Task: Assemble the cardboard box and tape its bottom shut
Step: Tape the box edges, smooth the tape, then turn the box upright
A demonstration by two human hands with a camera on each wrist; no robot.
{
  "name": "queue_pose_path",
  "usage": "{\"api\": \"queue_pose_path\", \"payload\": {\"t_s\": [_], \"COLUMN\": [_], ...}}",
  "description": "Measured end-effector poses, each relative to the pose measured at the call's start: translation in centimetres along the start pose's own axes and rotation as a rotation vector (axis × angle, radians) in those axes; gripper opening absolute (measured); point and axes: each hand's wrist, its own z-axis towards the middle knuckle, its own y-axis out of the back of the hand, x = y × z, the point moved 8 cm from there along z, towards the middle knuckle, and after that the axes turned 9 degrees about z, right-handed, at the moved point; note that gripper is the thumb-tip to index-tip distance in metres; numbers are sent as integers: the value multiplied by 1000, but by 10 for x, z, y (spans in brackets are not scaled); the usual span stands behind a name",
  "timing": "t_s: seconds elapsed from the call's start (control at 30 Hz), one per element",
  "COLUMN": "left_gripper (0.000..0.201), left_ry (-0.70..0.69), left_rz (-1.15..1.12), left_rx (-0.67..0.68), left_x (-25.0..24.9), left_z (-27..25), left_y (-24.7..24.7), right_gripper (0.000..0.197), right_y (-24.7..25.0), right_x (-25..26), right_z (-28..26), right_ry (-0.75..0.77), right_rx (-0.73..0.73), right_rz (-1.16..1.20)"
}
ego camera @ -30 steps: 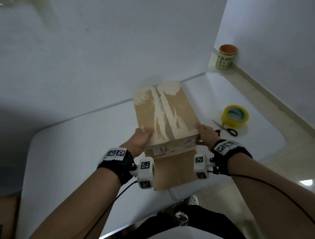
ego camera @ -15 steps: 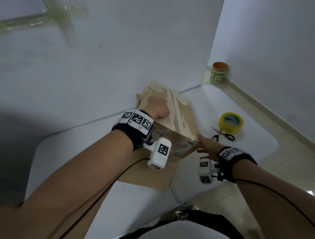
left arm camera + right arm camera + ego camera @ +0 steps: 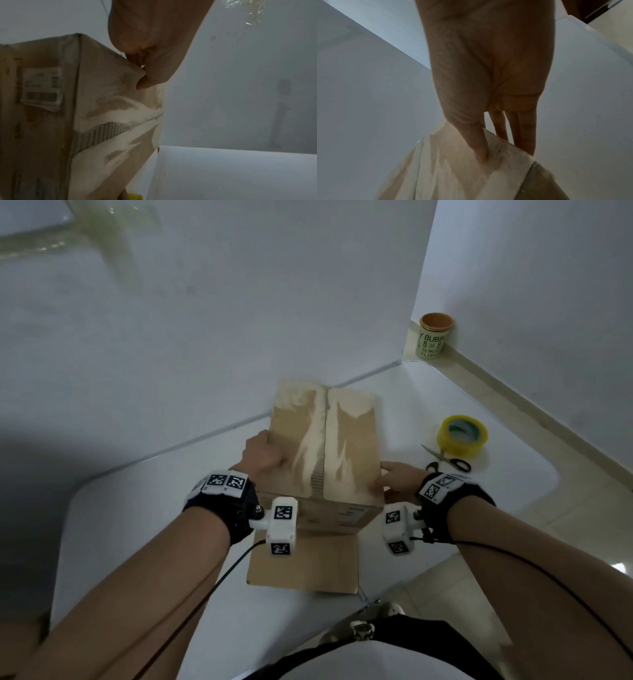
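Head view shows the cardboard box (image 3: pixel 325 450) standing on the white table (image 3: pixel 137 542), its two top flaps meeting at an untaped seam. The left hand (image 3: pixel 262 455) curls its fingers (image 3: pixel 154 75) over the left edge; the right hand (image 3: pixel 399 477) holds the right edge, thumb on top. Tape roll (image 3: pixel 461 434) and scissors (image 3: pixel 445 460) lie to the right

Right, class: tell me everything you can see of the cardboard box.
The cardboard box is brown corrugated card, standing on the white table with two closed flaps meeting in a centre seam on top. Pale torn patches streak those flaps; no tape crosses the seam. A printed label is on its near side. One loose flap lies flat toward the person. The left hand grips its left edge; the right hand grips its right.
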Motion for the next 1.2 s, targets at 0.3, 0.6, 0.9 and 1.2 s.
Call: {"api": "queue_pose_path", "payload": {"t_s": [0.3,0.6,0.9,1.2], "left_gripper": [63,80,85,81], "left_ry": [-462,-625,-683,-743], "left_rz": [212,582,613,644], "left_rx": [3,-30,-111,-169], "left_x": [-136,-143,-138,-96], "left_z": [-70,-70,-79,-62], "left_y": [-1,-23,-35,-25], "right_gripper": [31,51,44,42], "right_y": [19,29,109,66], "right_x": [-38,-36,76,126], "right_z": [-13,-4,-34,-10], "right_ry": [-44,-116,504,552], "right_rx": [-62,-111,-833,-613], "right_rz": [62,-4,-170,-505]}}
